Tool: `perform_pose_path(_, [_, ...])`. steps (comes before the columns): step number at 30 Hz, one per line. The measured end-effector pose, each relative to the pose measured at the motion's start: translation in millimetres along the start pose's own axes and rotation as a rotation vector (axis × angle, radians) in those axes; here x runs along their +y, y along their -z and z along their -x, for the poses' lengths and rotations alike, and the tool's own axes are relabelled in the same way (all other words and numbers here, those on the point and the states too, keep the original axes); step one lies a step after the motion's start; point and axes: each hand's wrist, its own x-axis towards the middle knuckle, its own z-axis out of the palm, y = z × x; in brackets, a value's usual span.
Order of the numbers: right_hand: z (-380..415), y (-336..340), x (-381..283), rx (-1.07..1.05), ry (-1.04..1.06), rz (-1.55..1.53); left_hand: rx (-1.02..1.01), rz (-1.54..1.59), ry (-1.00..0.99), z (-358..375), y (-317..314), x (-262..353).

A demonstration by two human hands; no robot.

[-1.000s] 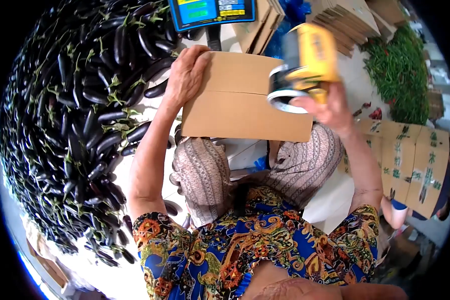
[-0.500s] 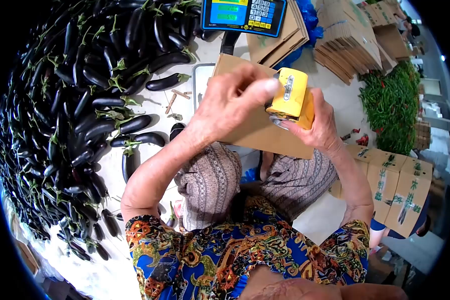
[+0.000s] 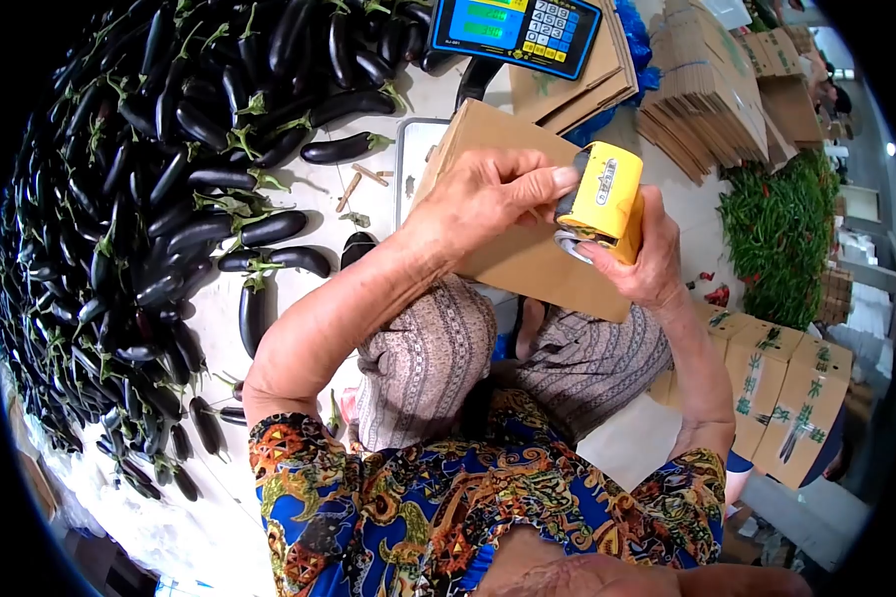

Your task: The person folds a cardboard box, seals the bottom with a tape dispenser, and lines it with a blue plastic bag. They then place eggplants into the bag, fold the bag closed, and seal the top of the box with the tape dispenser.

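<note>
A yellow tape dispenser (image 3: 607, 189) is gripped in my right hand (image 3: 652, 254), its thumb along the lower side near the roll. My left hand (image 3: 483, 199) is at the dispenser's dark left edge, thumb and fingers pinched together. Whatever lies between those fingertips is too small to make out. Below both hands a brown cardboard box (image 3: 528, 261) lies in front of my knees, partly covered by my left hand and forearm. Part of a metal scale platform (image 3: 404, 159) shows to its left.
Many eggplants (image 3: 169, 239) are heaped on the floor at the left. A scale display (image 3: 516, 30) stands ahead, beside flattened cardboard (image 3: 577, 75). Stacked cartons (image 3: 702, 90) and green peppers (image 3: 777, 234) are at the right, with taped boxes (image 3: 782, 388) nearer me.
The dispenser has moved slightly right and down in view with my right hand. My left hand has gone from blurred motion to a pinch at the dispenser's edge. The whole view has shifted a little.
</note>
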Motion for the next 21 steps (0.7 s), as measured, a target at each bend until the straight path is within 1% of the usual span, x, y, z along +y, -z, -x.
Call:
perform_pose_path(3, [-2,2,-2,-0.023,-0.009,0.022,-0.028,0.198,0.028,-6,3,-14])
perform_pose_path(6, [-3,1,-4,-0.016,-0.037,-0.023,0.039,0.479,0.190,-3,2,-4])
perform_pose_path(7, [-3,1,-3,-0.020,-0.025,0.000,0.009,0.505,0.217,-3,3,0])
perform_pose_path(9, [1,2,1,-0.025,-0.005,0.048,-0.043,0.384,0.133,-5,2,-6])
perform_pose_path(10, [2,2,2,-0.015,-0.014,0.000,-0.068,0.323,0.089,-7,0,-11])
perform_pose_path(11, [3,0,3,-0.006,-0.023,-0.048,-0.087,0.372,0.045,-12,-3,-17])
perform_pose_path(12, [4,-1,4,0.005,-0.034,-0.097,-0.081,0.378,0.074,-12,-4,-15])
perform_pose_path(15, [3,1,7,-0.020,0.001,-0.083,-0.057,0.389,0.147,-13,-2,-7])
perform_pose_path(18, [5,1,2,-0.002,-0.032,-0.067,0.060,0.487,0.208,-10,0,-12])
perform_pose_path(21, [1,1,-2,0.002,-0.045,-0.060,0.057,0.472,0.209,-10,0,-6])
